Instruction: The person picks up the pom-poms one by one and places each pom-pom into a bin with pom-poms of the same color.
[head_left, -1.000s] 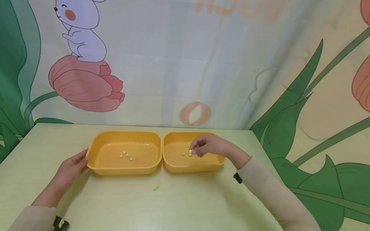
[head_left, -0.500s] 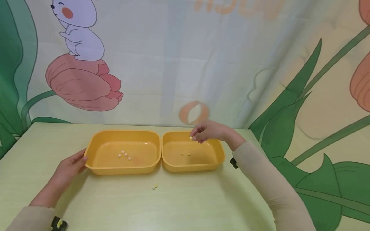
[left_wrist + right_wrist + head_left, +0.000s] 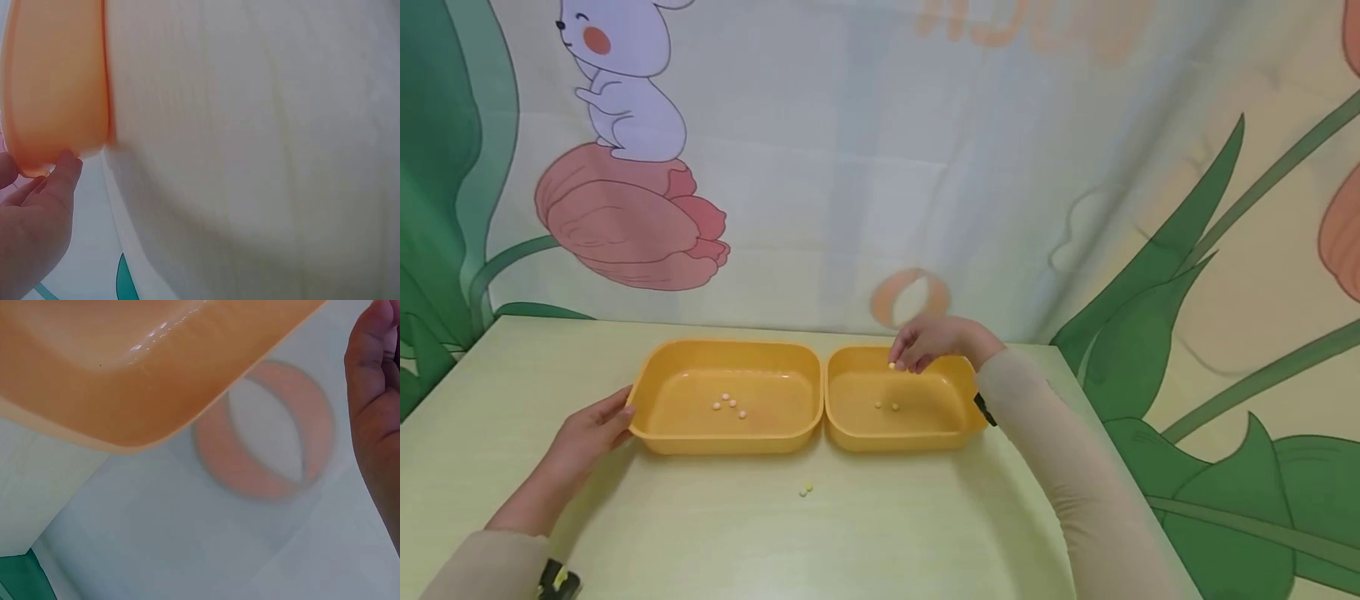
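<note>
My right hand [image 3: 928, 343] is over the back of the smaller yellow tray [image 3: 895, 440] and pinches a small round pale-yellow piece [image 3: 892, 366], like a bead or tablet. In that tray lie two similar small pieces [image 3: 895, 407]. With thumb at the rim and fingers against the outer wall, my left hand [image 3: 587, 433] holds the left end of the larger yellow tray [image 3: 722, 445]. Several small pale pieces [image 3: 733, 403] lie inside it. In the left wrist view, fingers [image 3: 62, 175] touch the tray's end. The right wrist view cuts off the right fingertips.
Both trays stand side by side near the back of the pale table [image 3: 880, 542]. Two small pieces [image 3: 803, 492] lie on the table in front of them. Behind hangs a printed cloth [image 3: 790, 183] with a rabbit and flowers.
My right hand has risen from low in the smaller tray toward its back rim, with the small piece pinched. My left hand stays at the larger tray; the head view shifts slightly.
</note>
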`<state>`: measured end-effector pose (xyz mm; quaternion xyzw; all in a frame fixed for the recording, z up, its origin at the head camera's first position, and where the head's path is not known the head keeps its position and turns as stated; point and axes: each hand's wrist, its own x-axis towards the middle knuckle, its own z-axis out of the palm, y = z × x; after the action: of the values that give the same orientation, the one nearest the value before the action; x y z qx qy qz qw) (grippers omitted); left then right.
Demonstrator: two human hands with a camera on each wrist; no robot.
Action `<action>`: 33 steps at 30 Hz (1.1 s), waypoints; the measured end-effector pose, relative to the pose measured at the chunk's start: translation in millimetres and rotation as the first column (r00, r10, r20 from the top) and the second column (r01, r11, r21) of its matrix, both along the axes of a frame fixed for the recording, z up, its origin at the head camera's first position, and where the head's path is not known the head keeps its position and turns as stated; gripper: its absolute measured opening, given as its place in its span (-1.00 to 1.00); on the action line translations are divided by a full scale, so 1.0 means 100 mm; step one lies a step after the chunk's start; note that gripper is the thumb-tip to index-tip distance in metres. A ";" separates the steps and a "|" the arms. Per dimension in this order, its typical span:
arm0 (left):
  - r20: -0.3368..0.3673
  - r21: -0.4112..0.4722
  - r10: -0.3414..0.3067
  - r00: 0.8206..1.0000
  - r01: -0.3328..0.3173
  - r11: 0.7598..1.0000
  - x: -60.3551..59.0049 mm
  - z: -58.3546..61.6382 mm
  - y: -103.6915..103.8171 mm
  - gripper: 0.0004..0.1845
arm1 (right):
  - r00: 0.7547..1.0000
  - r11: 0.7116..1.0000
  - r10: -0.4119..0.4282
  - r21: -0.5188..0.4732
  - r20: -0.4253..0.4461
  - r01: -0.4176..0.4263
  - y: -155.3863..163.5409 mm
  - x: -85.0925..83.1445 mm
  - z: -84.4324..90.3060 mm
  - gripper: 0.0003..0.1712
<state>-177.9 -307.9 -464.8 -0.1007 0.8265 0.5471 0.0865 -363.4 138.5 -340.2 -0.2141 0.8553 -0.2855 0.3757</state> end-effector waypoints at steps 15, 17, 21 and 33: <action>0.007 -0.019 -0.006 1.000 0.006 1.000 -0.01 0.04 0.03 -0.30 | 0.993 0.991 -0.065 0.121 0.095 0.053 -0.01 -0.27 -0.39 -0.83; 0.013 -0.020 -0.003 1.000 0.003 1.000 -0.01 0.04 0.03 -0.30 | 0.993 0.988 -0.078 0.139 0.090 0.065 0.00 -0.29 -0.45 -0.84; 0.026 -0.016 0.000 1.000 0.000 1.000 -0.01 0.03 0.02 -0.29 | 0.994 0.984 -0.076 0.168 0.079 0.062 0.00 -0.33 -0.56 -0.82; 0.028 -0.014 0.004 1.000 -0.003 1.000 -0.01 0.02 0.00 -0.29 | 0.998 0.974 -0.065 0.217 0.003 0.063 -0.09 -0.31 -0.71 -0.86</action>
<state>-178.5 -307.7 -462.4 -0.1104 0.8287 0.5402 0.0964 -394.8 129.1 -411.1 -0.1428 0.8858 -0.2038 0.3917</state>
